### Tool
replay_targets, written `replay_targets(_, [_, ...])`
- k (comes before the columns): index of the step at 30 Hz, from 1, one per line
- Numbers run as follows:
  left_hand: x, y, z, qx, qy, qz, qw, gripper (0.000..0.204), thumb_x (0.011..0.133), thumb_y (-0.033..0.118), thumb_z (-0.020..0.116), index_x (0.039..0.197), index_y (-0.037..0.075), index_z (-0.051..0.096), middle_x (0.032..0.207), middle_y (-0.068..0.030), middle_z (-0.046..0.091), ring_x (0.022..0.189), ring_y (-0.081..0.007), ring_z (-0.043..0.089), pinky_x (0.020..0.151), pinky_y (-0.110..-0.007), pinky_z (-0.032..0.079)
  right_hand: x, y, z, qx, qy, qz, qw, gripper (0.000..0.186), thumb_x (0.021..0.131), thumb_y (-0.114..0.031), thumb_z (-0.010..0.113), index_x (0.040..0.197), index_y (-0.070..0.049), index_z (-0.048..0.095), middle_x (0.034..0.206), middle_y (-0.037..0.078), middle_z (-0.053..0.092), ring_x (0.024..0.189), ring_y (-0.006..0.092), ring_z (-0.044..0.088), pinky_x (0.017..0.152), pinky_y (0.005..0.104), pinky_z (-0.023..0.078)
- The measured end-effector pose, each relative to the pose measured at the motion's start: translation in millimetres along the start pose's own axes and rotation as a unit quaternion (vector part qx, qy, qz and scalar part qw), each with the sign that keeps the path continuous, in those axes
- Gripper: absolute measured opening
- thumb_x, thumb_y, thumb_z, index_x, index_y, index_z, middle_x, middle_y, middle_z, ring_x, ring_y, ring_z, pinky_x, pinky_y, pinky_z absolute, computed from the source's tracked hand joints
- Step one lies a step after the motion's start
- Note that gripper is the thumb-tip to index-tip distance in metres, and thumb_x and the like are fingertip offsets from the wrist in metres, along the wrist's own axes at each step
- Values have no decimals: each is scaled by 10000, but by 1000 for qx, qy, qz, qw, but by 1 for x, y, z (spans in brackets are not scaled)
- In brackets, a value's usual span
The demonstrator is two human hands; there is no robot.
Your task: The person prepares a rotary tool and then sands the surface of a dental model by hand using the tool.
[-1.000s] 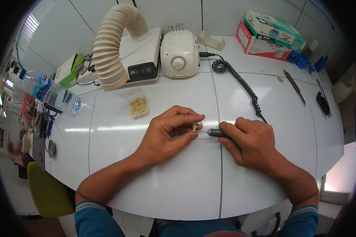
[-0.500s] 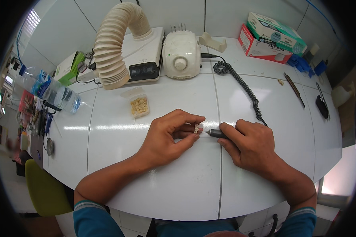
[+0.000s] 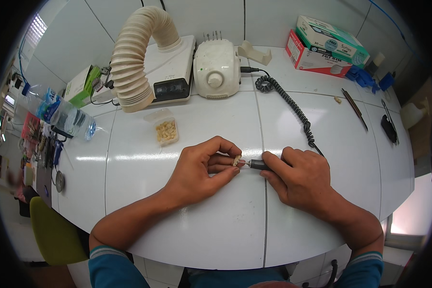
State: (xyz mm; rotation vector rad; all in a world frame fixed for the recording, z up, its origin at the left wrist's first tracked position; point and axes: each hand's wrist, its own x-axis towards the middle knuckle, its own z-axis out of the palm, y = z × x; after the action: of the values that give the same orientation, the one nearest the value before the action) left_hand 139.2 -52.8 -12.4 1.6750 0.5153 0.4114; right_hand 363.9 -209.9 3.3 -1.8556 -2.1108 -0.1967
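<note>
Between the thumb and fingers of my left hand [image 3: 193,169] is a small cream-coloured dental piece [image 3: 236,160], shaped like a short row of teeth; the fingers partly cover it. My right hand [image 3: 303,174] is closed around a dark rotary handpiece [image 3: 259,164], its thin metal bit pointing left. The bit's tip reaches the piece or stops just beside it; I cannot tell if they touch. Both hands are held low over the white tabletop. Beyond my left hand, a small clear box [image 3: 174,140] with its lid up holds several yellowish tooth-shaped pieces.
A white control unit [image 3: 216,72] with several burs on top stands at the back. Its coiled black cord [image 3: 293,108] runs toward my right hand. Left of it, a ribbed hose [image 3: 129,67] arches above a white machine. A water bottle [image 3: 65,113], glove boxes [image 3: 321,57] and a slim carving tool [image 3: 355,109] lie around.
My left index finger has curled in onto the dental piece, which is now turned to a different angle. The handpiece has shifted slightly left. The whole view has moved a little.
</note>
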Motion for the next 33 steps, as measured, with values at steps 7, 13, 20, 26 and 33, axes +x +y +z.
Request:
replay_targets(7, [0, 4, -2, 20, -30, -3, 999, 314, 1037, -92, 690, 1349, -97, 655, 1283, -184, 741, 1241, -252, 768, 1126, -327, 625, 0, 0, -1, 1, -8, 0, 1000, 252, 989, -351, 834, 1144, -175, 739, 775, 15, 581, 597, 172, 603, 548, 361, 435])
replay_targets(13, [-1, 9, 1, 25, 4, -41, 999, 297, 1030, -53, 745, 1321, -80, 694, 1221, -161, 774, 1189, -227, 786, 1077, -318, 639, 0, 1, 0, 3, -13, 2, 1000, 257, 995, -357, 828, 1146, -170, 737, 773, 17, 585, 596, 171, 603, 548, 362, 435])
replay_targets(20, [-3, 7, 1, 53, 18, -18, 998, 272, 1014, -13, 791, 1283, -29, 752, 1106, -89, 779, 1033, -137, 776, 958, -277, 640, -1, 2, 0, 10, -10, 1, 1000, 258, 1002, -358, 822, 1157, -171, 738, 774, 19, 582, 593, 173, 602, 548, 363, 436])
replay_targets(26, [-3, 7, 0, 55, 12, -27, 998, 273, 1021, -37, 768, 1290, -41, 721, 1058, -75, 752, 1046, -140, 779, 966, -278, 642, -1, 2, 1, 11, -9, -2, 1000, 266, 998, -357, 826, 1164, -168, 738, 771, 19, 577, 592, 176, 601, 546, 364, 435])
replay_targets(33, [-3, 7, 0, 43, -4, -34, 998, 216, 1045, -70, 703, 1258, -75, 668, 1091, -113, 751, 1150, -203, 788, 1075, -324, 640, -1, 2, 0, 12, -14, 0, 1000, 268, 999, -358, 826, 1161, -165, 734, 771, 19, 576, 591, 175, 597, 550, 365, 440])
